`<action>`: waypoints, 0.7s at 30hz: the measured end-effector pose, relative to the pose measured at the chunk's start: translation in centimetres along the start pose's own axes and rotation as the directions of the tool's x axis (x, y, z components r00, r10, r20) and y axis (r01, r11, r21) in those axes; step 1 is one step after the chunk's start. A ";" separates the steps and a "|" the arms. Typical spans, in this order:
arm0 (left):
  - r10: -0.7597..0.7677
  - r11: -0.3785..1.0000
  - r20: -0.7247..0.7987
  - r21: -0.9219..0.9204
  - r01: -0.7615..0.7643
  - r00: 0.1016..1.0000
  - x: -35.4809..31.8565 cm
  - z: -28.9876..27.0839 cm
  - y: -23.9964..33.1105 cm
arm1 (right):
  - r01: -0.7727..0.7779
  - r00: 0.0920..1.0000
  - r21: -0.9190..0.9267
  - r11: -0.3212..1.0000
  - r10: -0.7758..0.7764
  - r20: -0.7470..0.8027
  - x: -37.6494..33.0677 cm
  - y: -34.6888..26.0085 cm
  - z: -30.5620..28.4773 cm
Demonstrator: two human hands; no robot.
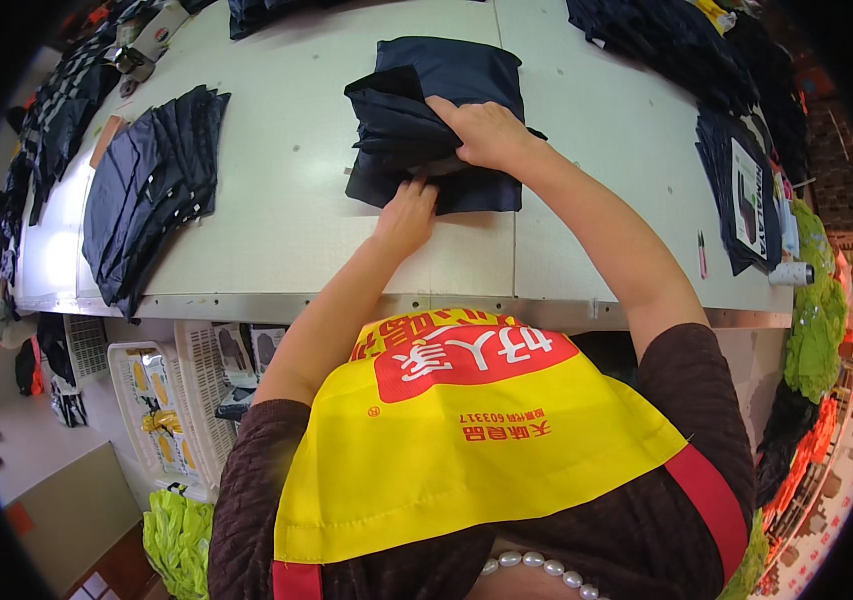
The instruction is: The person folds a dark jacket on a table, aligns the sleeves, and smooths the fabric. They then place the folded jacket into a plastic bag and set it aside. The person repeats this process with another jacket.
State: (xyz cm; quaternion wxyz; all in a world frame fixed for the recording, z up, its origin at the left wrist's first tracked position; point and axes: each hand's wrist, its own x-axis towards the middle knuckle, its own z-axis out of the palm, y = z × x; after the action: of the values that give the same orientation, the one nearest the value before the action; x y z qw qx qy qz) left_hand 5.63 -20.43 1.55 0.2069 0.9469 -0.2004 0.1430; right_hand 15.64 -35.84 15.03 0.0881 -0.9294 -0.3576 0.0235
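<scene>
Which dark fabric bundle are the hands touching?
The middle bundle, touched by left hand and right hand; the others, like the left bundle, lie untouched.

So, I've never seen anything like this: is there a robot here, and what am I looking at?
There is no robot: these are a person's two bare hands. The picture comes from the left of two wide cameras worn on the head, looking down, so straight edges bend near the rim. The yellow apron is the wearer's own.

The right hand holds a fold of the dark bundle. The left hand is at its near side, fingers partly hidden, so I can't tell whether they grip.

Also on the pale table are a dark pile to the left and, to the right, a pen and a spool.
</scene>
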 end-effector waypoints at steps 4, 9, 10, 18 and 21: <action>-0.254 0.967 0.265 0.032 0.255 0.930 3.0 -2.0 0.2 | 0.003 1.000 0.007 1.000 -0.003 0.006 0.4 0.1 0.1; -0.198 0.975 0.309 0.161 0.154 0.930 3.5 -9.0 2.3 | -0.027 0.997 -0.062 0.998 0.022 -0.070 -1.5 0.1 1.6; -0.222 0.970 0.307 0.166 0.178 0.926 3.6 -10.2 2.0 | -0.012 0.994 -0.120 0.993 -0.001 -0.106 -2.3 0.0 2.8; -0.179 0.984 0.276 0.043 0.174 0.944 0.1 -8.6 0.8 | 0.230 0.969 -0.251 0.940 -0.244 -0.027 -4.3 -0.6 5.4; -0.185 0.983 0.186 0.017 0.185 0.965 -0.7 -7.5 -0.4 | 0.138 0.981 -0.150 0.979 -0.114 0.159 -2.6 -4.5 -1.9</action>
State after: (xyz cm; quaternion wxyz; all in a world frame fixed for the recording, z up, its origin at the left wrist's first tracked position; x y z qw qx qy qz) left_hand 3.76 -16.51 7.71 0.1997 0.9707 -0.1295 0.0333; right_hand 10.93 -34.59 17.64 -0.0129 -0.9045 -0.4223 0.0588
